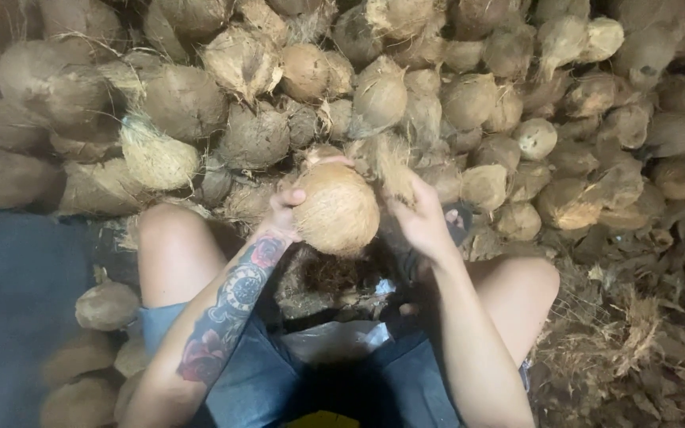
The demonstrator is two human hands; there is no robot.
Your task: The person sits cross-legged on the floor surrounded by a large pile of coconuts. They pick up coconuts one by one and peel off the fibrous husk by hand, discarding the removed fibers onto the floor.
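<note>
Blue shorts and bare knees sit nearest. Just beyond, the left hand cups a round husked coconut while the right hand grips loose fibre at its right side. A sudden tear could probably roll it into the far pile of coconuts.

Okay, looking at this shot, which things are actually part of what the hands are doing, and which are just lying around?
In hand:
- round brown coconut, gripped by the left hand
- strip of fibrous husk, held by the right hand

Lying about:
- big pile of coconuts behind
- loose coconut by the left knee
- husk scraps on the ground at right
</note>
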